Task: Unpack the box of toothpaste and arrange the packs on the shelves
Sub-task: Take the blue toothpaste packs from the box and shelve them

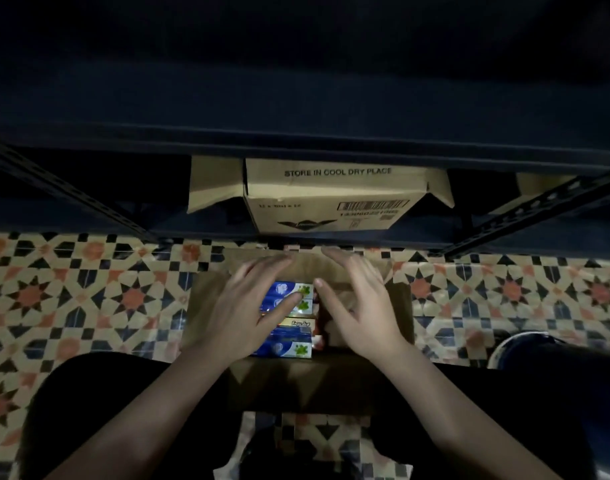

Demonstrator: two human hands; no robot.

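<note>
An open cardboard box (398, 306) stands on the patterned floor between my knees. Blue and white toothpaste packs (289, 344) lie stacked in its left half. My left hand (248, 310) hovers over the packs with fingers spread and straight, the thumb tip touching the top pack (305, 291). My right hand (355, 303) is spread over the box's right half, fingers pointing to the far flap, holding nothing. A dark metal shelf (296, 147) runs across the view just beyond the box.
A second cardboard carton (331, 199) marked "STORE IN COOL DRY PLACE" sits on the lowest shelf level right behind the box. Slotted shelf uprights (538, 209) angle in from both sides. A dark round object (525, 348) lies on the floor at my right.
</note>
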